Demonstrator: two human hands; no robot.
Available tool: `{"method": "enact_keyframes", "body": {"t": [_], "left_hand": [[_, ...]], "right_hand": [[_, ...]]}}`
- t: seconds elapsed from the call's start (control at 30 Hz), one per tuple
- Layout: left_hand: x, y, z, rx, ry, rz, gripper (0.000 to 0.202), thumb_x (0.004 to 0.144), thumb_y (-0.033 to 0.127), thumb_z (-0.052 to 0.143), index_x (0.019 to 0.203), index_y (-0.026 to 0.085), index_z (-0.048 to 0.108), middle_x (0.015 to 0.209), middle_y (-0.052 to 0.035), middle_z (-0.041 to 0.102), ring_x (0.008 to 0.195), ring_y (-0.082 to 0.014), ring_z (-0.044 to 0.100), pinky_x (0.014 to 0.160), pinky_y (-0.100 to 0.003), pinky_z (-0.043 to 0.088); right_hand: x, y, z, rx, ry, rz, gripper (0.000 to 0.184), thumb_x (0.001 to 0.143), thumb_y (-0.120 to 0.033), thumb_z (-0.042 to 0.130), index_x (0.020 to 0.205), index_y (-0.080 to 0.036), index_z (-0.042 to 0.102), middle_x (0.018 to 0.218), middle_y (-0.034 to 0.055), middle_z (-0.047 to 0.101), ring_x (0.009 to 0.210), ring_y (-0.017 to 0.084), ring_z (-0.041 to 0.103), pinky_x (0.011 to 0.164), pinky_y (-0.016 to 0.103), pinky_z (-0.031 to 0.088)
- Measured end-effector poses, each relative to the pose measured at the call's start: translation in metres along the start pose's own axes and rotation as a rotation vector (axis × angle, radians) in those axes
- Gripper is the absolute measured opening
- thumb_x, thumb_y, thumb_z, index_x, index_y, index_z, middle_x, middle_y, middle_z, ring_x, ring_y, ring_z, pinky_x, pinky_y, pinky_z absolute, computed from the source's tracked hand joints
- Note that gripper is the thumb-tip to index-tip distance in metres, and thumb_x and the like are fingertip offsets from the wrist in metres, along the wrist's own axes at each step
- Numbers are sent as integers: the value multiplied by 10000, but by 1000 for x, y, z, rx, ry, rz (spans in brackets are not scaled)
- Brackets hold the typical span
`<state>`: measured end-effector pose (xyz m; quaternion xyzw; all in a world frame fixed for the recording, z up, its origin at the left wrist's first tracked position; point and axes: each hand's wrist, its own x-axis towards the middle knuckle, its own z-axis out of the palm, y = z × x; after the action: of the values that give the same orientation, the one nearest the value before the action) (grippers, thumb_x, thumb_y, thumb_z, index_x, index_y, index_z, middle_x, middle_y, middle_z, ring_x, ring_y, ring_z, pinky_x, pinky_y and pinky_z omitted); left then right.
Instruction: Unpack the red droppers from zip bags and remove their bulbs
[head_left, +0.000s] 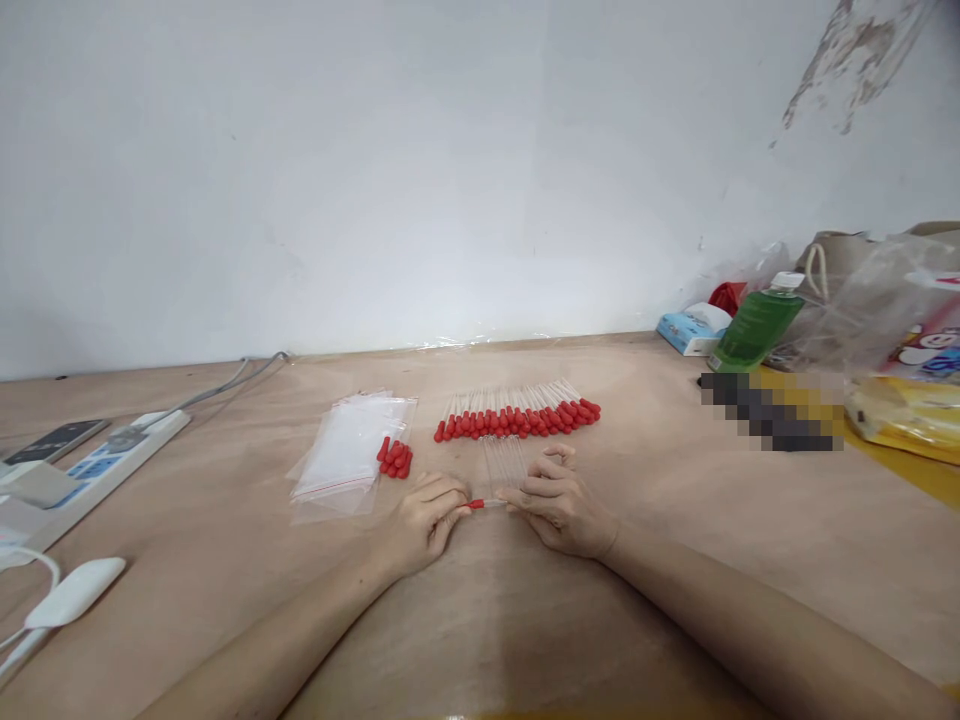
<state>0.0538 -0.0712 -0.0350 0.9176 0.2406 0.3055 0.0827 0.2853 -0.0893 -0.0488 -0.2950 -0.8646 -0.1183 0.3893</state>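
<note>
Low over the table, my left hand (431, 518) pinches a red rubber dropper bulb (475, 505). My right hand (561, 505) is closed on a thin clear dropper tube (495, 502), whose end meets the mouth of the bulb; how deep it sits inside I cannot tell. Just beyond my hands lie several loose clear tubes (504, 458) side by side. Behind them spreads a row of droppers with red bulbs (517, 420), tubes pointing to the wall. A small pile of loose red bulbs (394, 458) rests on the right edge of some clear zip bags (341, 450).
At the left are a white power strip (112, 470), a phone (56, 442) and a white plug-like piece on a cable (79, 592). Along the right stand a tissue pack (686, 332), a green bottle (756, 325) and plastic bags (862, 290). A wall (450, 180) bounds the back.
</note>
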Motion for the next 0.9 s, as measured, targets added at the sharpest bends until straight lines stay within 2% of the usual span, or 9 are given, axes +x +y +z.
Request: {"method": "enact_keyframes", "body": {"t": [0.17, 0.27, 0.4, 0.53, 0.6, 0.73, 0.9], "left_hand": [[-2, 0, -2, -32, 26, 24, 128, 855, 130, 444, 861, 167, 567, 833, -59, 604, 786, -151, 547, 720, -285, 448], [-5, -4, -8, 3, 126, -11, 126, 848, 130, 459, 864, 171, 577, 826, -53, 605, 779, -144, 562, 694, -267, 467], [-7, -17, -22, 126, 352, -139, 143, 838, 171, 500, 930, 192, 607, 886, -50, 594, 840, -153, 564, 748, -284, 475], [-4, -37, -37, 326, 534, -380, 206, 837, 230, 477, 967, 171, 625, 959, -79, 516, 851, -173, 541, 754, -315, 471], [-4, -47, -43, 385, 529, -458, 249, 835, 234, 447, 1011, 162, 607, 939, -78, 493, 842, -181, 542, 756, -331, 465], [-7, -58, -48, 394, 387, -527, 296, 815, 258, 456, 1085, 159, 527, 831, -41, 524, 751, -171, 562, 705, -313, 462], [-11, -58, -49, 394, 239, -536, 195, 829, 292, 426, 836, 169, 577, 789, -43, 588, 733, -173, 568, 701, -296, 442]], "right_hand": [[-1, 3, -3, 16, 5, 10, 255, 831, -176, 471, 1031, -264, 602, 594, -43, 555, 682, 109, 455, 842, 369, 232], [-2, 12, -9, 6, 40, 132, 211, 842, -202, 461, 954, -254, 633, 608, -27, 566, 692, 120, 451, 815, 358, 247], [-3, 23, -11, -1, 57, 400, 231, 875, -232, 417, 949, -225, 636, 697, 7, 613, 687, 127, 467, 766, 336, 263], [-3, 24, -7, -45, 25, 521, 264, 872, -227, 385, 1003, -215, 614, 790, 35, 639, 744, 149, 513, 761, 325, 264], [-3, 23, -5, -83, 42, 558, 245, 862, -241, 389, 955, -205, 613, 791, 37, 646, 729, 152, 526, 755, 320, 263], [0, 20, -7, -145, 17, 579, 183, 839, -242, 413, 844, -198, 591, 672, 8, 627, 660, 141, 527, 749, 309, 257], [1, 19, -7, -183, 10, 539, 186, 825, -200, 425, 823, -208, 611, 652, -2, 623, 636, 133, 528, 770, 317, 250]]}}
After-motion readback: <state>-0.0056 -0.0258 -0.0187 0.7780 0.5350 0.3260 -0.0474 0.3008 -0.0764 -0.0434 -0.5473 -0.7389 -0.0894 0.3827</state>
